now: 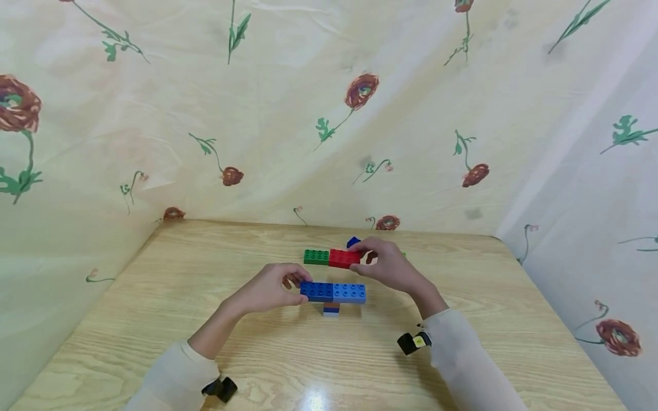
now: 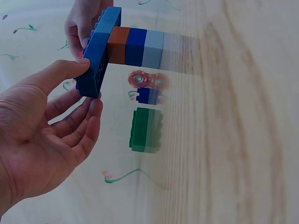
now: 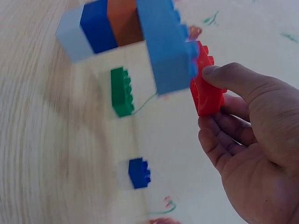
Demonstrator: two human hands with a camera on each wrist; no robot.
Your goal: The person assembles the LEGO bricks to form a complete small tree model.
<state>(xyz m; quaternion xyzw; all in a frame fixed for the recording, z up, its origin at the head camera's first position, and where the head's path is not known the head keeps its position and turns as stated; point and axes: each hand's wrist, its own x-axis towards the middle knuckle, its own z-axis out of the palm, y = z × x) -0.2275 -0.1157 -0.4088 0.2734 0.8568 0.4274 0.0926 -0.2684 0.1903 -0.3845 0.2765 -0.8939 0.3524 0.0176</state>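
A column of small bricks stands upright on the table, with a pale blue brick (image 2: 153, 49) lowest, then a dark blue one (image 2: 135, 46), then an orange one (image 2: 118, 45). Across its top lie a long dark blue brick (image 1: 317, 292) and a light blue brick (image 1: 349, 293), end to end. My left hand (image 1: 269, 290) pinches the left end of the long dark blue brick between thumb and fingers. My right hand (image 1: 386, 265) holds a red brick (image 1: 342, 259) by its right end, raised just behind the light blue brick, studs up.
Behind the column, a green brick (image 1: 316, 257) lies on the wooden table (image 1: 329, 365). Farther back, a small blue brick (image 1: 353, 242) is partly hidden by my right hand. A flower-patterned cloth (image 1: 288, 114) hangs behind the table and along its sides.
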